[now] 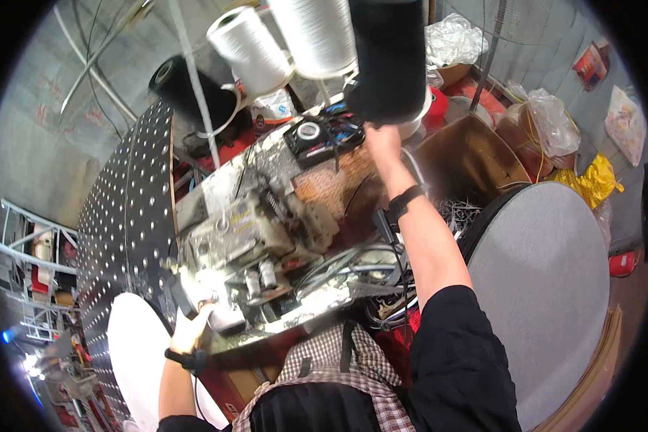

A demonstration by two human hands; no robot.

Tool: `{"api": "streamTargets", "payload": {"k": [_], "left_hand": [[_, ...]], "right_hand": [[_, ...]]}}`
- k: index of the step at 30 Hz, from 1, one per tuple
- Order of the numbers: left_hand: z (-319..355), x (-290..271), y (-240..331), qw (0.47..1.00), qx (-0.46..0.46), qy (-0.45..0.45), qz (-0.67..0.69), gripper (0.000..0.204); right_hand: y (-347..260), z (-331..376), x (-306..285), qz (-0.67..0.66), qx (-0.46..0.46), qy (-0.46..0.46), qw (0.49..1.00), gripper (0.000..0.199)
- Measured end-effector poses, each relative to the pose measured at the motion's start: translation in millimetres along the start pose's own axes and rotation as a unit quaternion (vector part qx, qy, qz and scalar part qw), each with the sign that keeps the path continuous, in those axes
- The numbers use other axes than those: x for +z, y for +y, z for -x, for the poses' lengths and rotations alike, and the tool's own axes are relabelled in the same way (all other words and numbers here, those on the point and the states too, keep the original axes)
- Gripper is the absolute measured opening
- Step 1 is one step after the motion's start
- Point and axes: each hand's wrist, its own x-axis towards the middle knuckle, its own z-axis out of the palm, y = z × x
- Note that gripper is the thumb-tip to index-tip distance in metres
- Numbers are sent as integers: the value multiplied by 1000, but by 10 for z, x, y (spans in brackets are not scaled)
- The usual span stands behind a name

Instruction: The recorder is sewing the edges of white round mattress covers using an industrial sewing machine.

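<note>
grey metal fills the middle of the head view, where we see a worn sewing machine (227,234) lying aslant on its worktop, lit brightly at its lower left end. at that end we find the left hand (192,324), its fingers bent and partly lost in glare; we cannot tell whether it holds anything or merely touches the machine. a dark wristband (184,360) circles that wrist. up beyond the machine, the right arm stretches out, and we see the right hand (384,146) with its fingers curled inward, just beneath the lower end of a large black thread cone (389,61); the fingertips are hidden, so we cannot say how far open it is or what it grips. to its left sits a black container (300,149) marked with a round white disc. further left we make out a tall white cone (313,36), a second white cone (243,52) and a black spool (194,97). on our right stands a grey oval panel (543,288), with a brown box (475,160) behind it; on our left hangs a black studded sheet (133,209). below, we see a checked apron (335,353).
</note>
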Motion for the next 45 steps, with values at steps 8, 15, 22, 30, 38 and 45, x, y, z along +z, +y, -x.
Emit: {"api": "streamTargets", "payload": {"k": [8,15,22,30,38,45], "left_hand": [[-46,-17,-572,889,403,48,-211,7],[-86,190,-661,879,415,159,-174,16],[-65,395,-844,878,346,272,-191,11],[-126,315,-871,922,284,240,-105,15],[-402,104,-830,917,305,252,-49,13],[-566,69,-871,914,311,258,26,12]], "right_hand": [[-421,1502,-521,-303,122,74,942,24],[-1015,3459,-1430,-379,166,-214,885,23],[-842,4674,-2054,-366,231,-424,795,23],[-856,4837,-1889,-336,283,-558,704,20],[-852,4755,-1425,-322,218,-577,718,16],[-776,4667,-1180,-355,229,-561,712,16]]}}
